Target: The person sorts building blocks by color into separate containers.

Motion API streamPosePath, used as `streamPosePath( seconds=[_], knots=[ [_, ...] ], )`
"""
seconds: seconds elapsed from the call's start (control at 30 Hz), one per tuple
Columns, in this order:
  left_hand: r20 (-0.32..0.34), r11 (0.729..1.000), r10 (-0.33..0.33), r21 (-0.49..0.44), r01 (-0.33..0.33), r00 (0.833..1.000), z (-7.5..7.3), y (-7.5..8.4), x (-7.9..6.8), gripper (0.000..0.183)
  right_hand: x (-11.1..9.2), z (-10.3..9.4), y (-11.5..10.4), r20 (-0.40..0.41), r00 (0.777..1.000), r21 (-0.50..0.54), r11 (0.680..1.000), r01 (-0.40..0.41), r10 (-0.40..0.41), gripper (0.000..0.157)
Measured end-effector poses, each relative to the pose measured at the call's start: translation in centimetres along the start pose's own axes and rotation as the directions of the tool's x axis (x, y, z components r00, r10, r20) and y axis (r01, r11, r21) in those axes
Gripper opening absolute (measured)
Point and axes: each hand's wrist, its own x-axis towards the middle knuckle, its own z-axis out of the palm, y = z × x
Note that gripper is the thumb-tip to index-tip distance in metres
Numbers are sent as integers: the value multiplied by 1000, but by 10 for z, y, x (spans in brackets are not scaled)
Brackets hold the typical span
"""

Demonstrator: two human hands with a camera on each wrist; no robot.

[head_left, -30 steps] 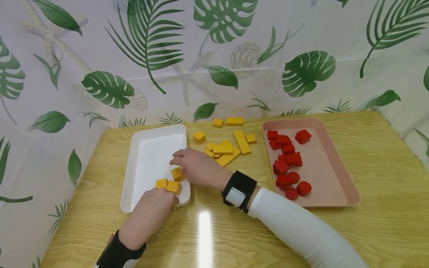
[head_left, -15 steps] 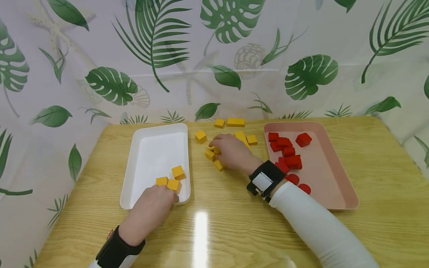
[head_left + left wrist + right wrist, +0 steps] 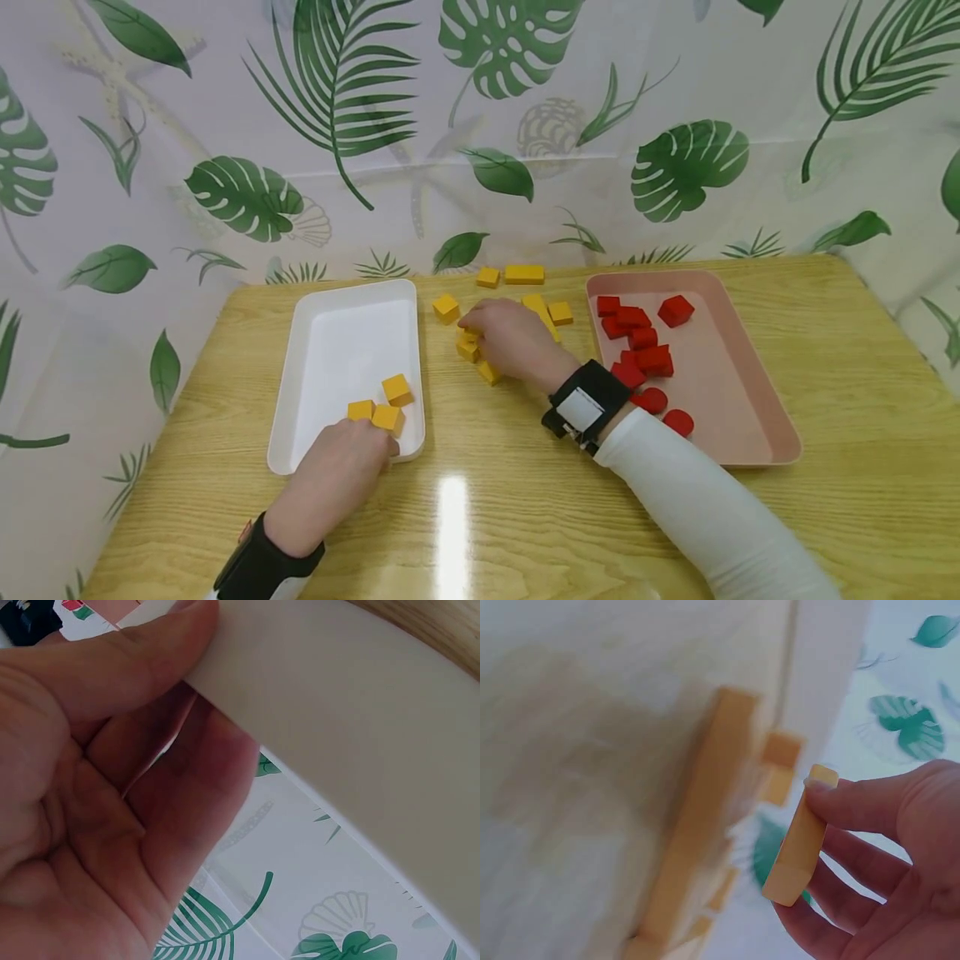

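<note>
My left hand (image 3: 337, 471) grips the near rim of the white tray (image 3: 322, 358). In the left wrist view the thumb lies on the tray's outer wall (image 3: 337, 712), with fingers on the other side. Three yellow cubes (image 3: 397, 389) sit in the tray's near right corner, beside that hand. My right hand (image 3: 517, 337) is over the loose pile of yellow blocks. The right wrist view shows it pinching a yellow rectangular block (image 3: 804, 840) between thumb and fingers. A longer yellow block (image 3: 705, 802) stands blurred beside it. The hand hides part of the pile in the head view.
A pink tray (image 3: 742, 425) with several red blocks stands on the right, partly behind the right wrist. More yellow blocks lie at the back, among them a cube (image 3: 446, 309) and a bar (image 3: 524, 274). Leaf-patterned cloth (image 3: 405, 167) hangs behind the wooden table (image 3: 510, 517).
My right hand has moved from the white tray, rightward to the yellow pile, and taken hold of a block. One cube stays behind in the tray. The left hand keeps its place.
</note>
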Motion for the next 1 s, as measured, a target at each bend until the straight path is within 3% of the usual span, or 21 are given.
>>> streamPosePath(
  seconds=[0.2,0.33,0.43,0.7,1.0],
  knots=[
    [-3,1000,11,14,-11,1000,-1,1,0,23,5,-9,-42,-30,985,14,986,168,-167,33],
    [-6,1000,8,21,-8,1000,-1,0,0,19,16,-6,-73,-1,951,16,951,308,-308,32],
    [-13,1000,6,21,-6,1000,-1,0,0,18,29,1,-92,41,932,20,933,360,-360,32],
    [-89,999,47,27,-45,995,1,-1,-4,26,56,34,-125,160,913,70,927,369,-376,43],
    [-126,997,70,46,-64,990,1,-1,-4,30,61,51,-130,211,915,17,937,349,-344,37]
  ],
)
